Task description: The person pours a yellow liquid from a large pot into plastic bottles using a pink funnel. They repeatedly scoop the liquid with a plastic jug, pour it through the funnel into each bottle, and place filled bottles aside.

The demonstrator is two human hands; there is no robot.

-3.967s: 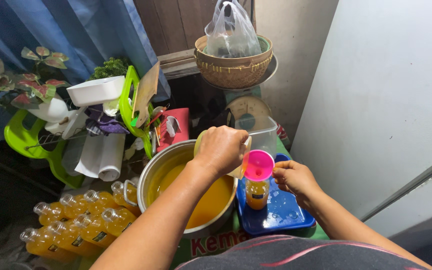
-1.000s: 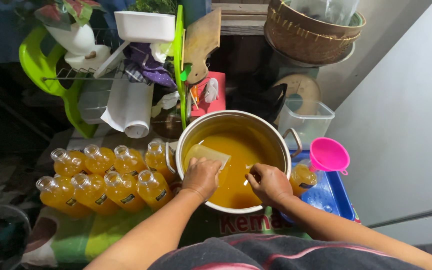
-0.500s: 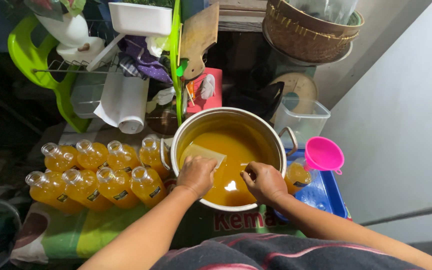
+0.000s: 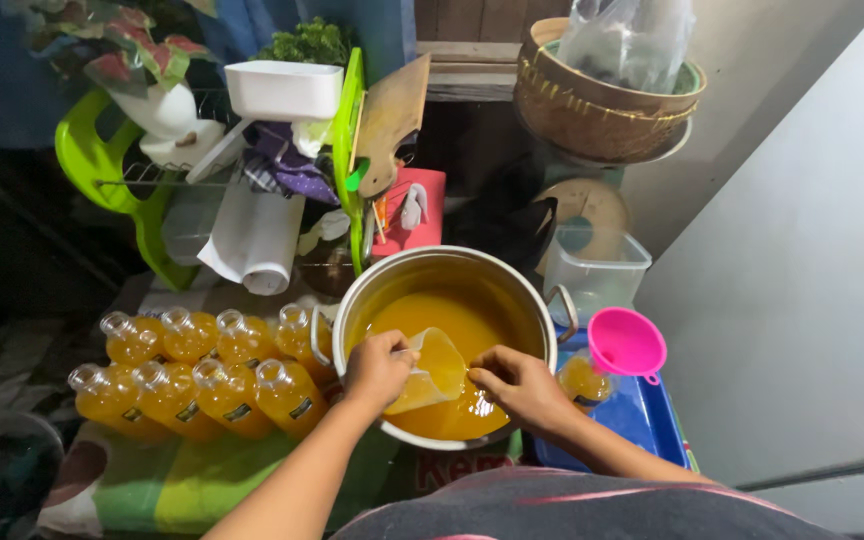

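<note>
The clear scoop cup, flat in the orange liquid a moment ago, is now lifted full and tilted. The left hand clasps its handle while the right hand pinches its rim. Filled bottles stand left of the grip, the pink funnel right, so scooping from the steel pot is done.

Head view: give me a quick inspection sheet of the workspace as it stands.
Surface: cloth-covered table, mostly crowded.
Job's things: steel pot of orange liquid; clear jug tilted inside it; pink funnel on a bottle in a blue tray.
Clutter: eight filled bottles without caps left of the pot; green dish rack; woven basket; clear tub.
Grips: left hand holds the jug's handle side; right hand pinches its rim.
Cables: nothing seen.
Surroundings: pale wall on the right, blue curtain behind, dark floor on the left.
</note>
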